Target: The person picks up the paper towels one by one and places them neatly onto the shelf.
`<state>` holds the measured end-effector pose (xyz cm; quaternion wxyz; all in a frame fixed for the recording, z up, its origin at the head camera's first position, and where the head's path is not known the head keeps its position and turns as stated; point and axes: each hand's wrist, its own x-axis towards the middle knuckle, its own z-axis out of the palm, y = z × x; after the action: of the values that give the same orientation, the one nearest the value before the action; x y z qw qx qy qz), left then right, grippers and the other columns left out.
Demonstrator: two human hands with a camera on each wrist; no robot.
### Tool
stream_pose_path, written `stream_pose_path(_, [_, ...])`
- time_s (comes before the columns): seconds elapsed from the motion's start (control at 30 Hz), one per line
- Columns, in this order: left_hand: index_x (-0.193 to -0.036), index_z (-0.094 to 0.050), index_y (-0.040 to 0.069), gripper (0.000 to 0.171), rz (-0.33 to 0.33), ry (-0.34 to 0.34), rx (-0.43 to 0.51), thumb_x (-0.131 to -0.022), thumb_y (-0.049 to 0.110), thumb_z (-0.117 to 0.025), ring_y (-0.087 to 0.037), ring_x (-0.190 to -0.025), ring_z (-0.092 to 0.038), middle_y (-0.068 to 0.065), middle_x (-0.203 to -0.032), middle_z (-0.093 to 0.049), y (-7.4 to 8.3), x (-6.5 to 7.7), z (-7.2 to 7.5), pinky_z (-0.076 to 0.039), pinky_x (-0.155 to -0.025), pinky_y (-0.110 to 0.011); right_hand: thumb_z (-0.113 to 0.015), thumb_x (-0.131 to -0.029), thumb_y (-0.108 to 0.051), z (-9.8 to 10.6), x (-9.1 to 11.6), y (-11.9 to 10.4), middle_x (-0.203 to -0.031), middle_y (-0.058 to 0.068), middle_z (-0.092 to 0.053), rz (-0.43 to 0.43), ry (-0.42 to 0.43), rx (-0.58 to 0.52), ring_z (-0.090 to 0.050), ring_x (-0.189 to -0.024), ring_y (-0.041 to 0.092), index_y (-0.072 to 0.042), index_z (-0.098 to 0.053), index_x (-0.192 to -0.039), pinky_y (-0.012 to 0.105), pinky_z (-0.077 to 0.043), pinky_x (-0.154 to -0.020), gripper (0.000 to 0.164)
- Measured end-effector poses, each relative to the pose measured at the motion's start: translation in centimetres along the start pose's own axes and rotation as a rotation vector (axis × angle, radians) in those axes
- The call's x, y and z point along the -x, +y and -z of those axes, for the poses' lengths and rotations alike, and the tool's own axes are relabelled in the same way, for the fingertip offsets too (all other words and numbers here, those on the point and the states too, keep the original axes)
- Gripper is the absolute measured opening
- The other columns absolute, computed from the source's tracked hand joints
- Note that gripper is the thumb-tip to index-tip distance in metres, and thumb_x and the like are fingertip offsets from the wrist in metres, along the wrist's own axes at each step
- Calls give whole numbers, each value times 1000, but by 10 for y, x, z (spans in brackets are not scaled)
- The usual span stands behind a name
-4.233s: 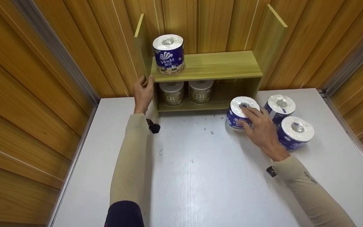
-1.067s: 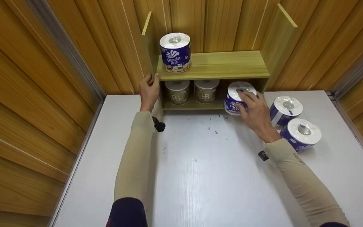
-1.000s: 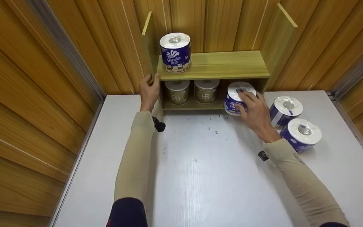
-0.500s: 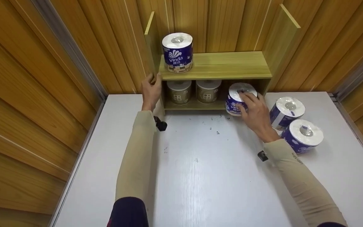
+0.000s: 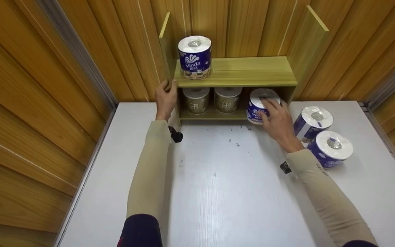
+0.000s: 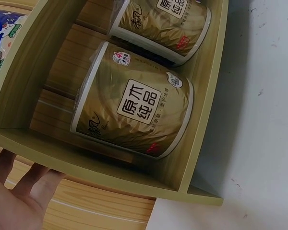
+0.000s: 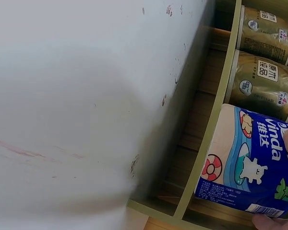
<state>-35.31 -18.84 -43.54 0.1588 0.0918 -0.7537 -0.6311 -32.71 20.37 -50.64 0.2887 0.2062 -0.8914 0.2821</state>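
Observation:
My right hand (image 5: 279, 125) grips a blue Vinda toilet paper roll (image 5: 257, 111) at the right end of the shelf unit's (image 5: 252, 70) lower compartment. The roll's base overlaps the front edge of the lower board; my fingers lie over its white top and the thumb is on its front. At the other end, my left hand (image 5: 165, 103) rests its fingers against the outside of the left side panel (image 6: 86, 167). Two gold toilet paper rolls stand upright inside the lower compartment: one at the left (image 6: 132, 103), another (image 7: 264, 84) in the middle. Another blue roll (image 5: 194, 60) stands at the upper board's left end.
Two more blue-wrapped rolls stand on the white table (image 5: 211, 199) right of the unit, one farther back (image 5: 312, 123) and one nearer (image 5: 330, 149), close to my right forearm. A wood-panelled wall (image 5: 245, 27) rises behind the unit.
My right hand has carried the blue roll from the table up and left to the lower compartment's opening. Over the last second the roll has barely moved. My left hand stays at the side panel.

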Motion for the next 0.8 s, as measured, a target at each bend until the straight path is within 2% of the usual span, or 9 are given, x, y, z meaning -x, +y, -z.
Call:
stream_pose_path(0.1, [-161,-41,-4,69,0,5,-6,-109,38,-60,-35,-151,-47,-23,-166,-43,0,1,0,-47,-121,-41,-76,-99,-14,-2,-1,1,-140,23,-66,-2,-11,-5,-54,-130,57,-1,-65,-142,63,-35,-123,46])
stream_pose_path(0.53, [-161,-41,-2,67,12,-1,12,-110,37,-59,-34,-153,-45,-23,-168,-41,0,0,-1,-46,-122,-41,-72,-101,-11,-5,-11,5,-146,25,-61,-35,-43,-23,-53,-134,54,-1,-61,-146,63,-37,-120,47])
stream_pose_path(0.8, [-162,-39,-3,69,19,-3,9,-109,37,-59,-33,-153,-46,-23,-168,-40,0,-1,-1,-46,-122,-39,-71,-102,-10,-6,-16,9,-142,26,-62,-34,-59,-9,-56,-130,50,0,-60,-145,63,-40,-113,46])
